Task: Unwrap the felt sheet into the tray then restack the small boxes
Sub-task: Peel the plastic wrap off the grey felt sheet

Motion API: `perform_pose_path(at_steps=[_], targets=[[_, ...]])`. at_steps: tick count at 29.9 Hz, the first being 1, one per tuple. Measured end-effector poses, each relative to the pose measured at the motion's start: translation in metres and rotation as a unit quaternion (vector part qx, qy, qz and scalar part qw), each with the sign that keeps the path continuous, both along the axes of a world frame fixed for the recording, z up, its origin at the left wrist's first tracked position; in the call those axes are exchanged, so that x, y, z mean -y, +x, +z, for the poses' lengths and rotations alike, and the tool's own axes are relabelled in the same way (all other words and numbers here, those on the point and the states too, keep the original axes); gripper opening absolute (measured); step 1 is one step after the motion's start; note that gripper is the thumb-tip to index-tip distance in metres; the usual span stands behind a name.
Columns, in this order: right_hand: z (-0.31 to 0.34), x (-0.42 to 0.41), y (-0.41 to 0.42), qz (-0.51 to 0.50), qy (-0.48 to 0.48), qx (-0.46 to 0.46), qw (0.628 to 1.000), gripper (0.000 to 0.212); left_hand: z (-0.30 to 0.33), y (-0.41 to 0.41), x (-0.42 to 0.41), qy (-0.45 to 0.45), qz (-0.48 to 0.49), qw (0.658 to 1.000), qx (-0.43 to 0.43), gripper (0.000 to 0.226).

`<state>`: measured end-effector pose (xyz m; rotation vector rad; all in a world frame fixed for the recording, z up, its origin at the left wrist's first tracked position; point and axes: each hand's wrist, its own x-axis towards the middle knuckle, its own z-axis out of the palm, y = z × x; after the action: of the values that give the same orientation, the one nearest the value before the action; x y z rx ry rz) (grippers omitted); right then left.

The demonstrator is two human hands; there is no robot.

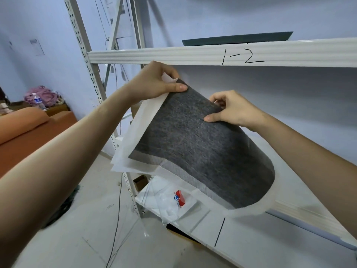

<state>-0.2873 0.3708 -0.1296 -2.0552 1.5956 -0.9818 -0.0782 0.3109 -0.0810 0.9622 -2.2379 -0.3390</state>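
A dark grey felt sheet [202, 147] hangs curved in mid-air in front of a white shelf, lying in a thin white wrapper [139, 132] that shows along its left and lower edges. My left hand [156, 82] pinches the wrapper and the felt's upper left corner. My right hand [231, 109] pinches the felt's upper right edge between thumb and fingers. Below the felt, a clear tray [154, 198] lies on the shelf with a small red and blue item [180, 198] in it. No small boxes can be made out.
The white metal rack has a beam marked "1-2" [243, 57] above my hands, with a dark flat panel [237, 38] on the upper shelf. A perforated upright [92, 78] stands left. An orange sofa [34, 132] and a water bottle [38, 100] lie far left. A cable [117, 206] trails on the floor.
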Motion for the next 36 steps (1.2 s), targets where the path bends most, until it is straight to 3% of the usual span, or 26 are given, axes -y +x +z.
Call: perform_pose_path(at_steps=[4, 12, 16, 21, 27, 32, 36], targets=[[-0.002, -0.005, -0.006, 0.022, 0.053, -0.017, 0.998, 0.017, 0.003, 0.0, -0.002, 0.01, -0.017, 1.0, -0.017, 0.015], [-0.02, 0.001, -0.021, 0.006, 0.09, -0.028, 0.996, 0.009, 0.003, 0.016, 0.001, 0.007, -0.01, 1.0, -0.024, 0.027], [-0.02, 0.001, -0.019, -0.019, 0.026, -0.075, 0.997, 0.012, 0.001, 0.027, -0.001, 0.014, 0.01, 0.996, 0.088, 0.034], [-0.018, 0.0, -0.003, 0.0, -0.033, -0.11, 0.993, 0.005, -0.021, 0.007, -0.005, -0.08, 0.027, 0.963, 0.257, 0.051], [-0.017, -0.003, 0.011, -0.003, -0.087, -0.142, 0.986, 0.006, -0.058, -0.028, -0.015, -0.066, -0.042, 0.966, 0.245, 0.028], [-0.023, -0.007, -0.001, -0.019, -0.003, -0.216, 0.976, 0.011, -0.063, -0.028, -0.01, -0.067, -0.021, 0.965, 0.252, 0.021], [-0.029, -0.009, -0.005, -0.043, 0.02, -0.209, 0.977, 0.015, -0.068, -0.025, -0.005, -0.017, -0.027, 0.968, 0.248, 0.019]])
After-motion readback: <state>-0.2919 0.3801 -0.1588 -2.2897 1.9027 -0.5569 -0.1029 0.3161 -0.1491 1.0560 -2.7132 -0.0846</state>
